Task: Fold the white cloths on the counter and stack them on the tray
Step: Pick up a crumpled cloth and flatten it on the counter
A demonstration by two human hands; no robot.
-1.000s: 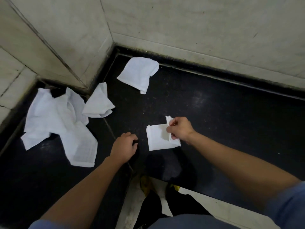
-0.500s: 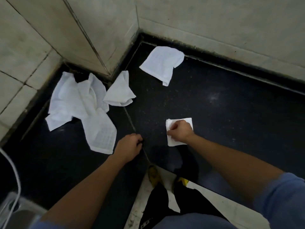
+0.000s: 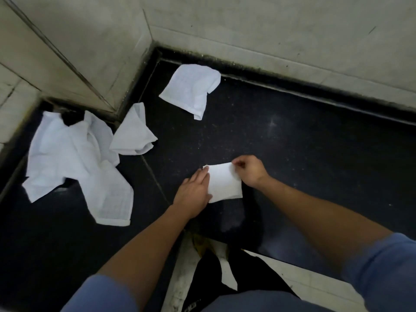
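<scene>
A small folded white cloth (image 3: pixel 224 183) lies on the black counter (image 3: pixel 315 158) near its front edge. My left hand (image 3: pixel 194 192) lies flat with straight fingers against the cloth's left side. My right hand (image 3: pixel 248 170) pinches the cloth's upper right corner. Further back, a loose white cloth (image 3: pixel 191 90) lies near the wall. Another crumpled cloth (image 3: pixel 132 131) sits by the wall corner. A spread heap of white cloths (image 3: pixel 76 163) covers the left part of the counter. No tray is in view.
Pale stone walls (image 3: pixel 270 30) close the counter at the back and left, with a jutting corner (image 3: pixel 126 86). The counter's front edge forms an inner corner above the floor (image 3: pixel 292 280), where my dark trousers and yellow footwear show.
My left hand has moved right from the bare counter onto the folded cloth's left side. My right hand shifted from pressing the cloth's middle to pinching its upper right corner.
</scene>
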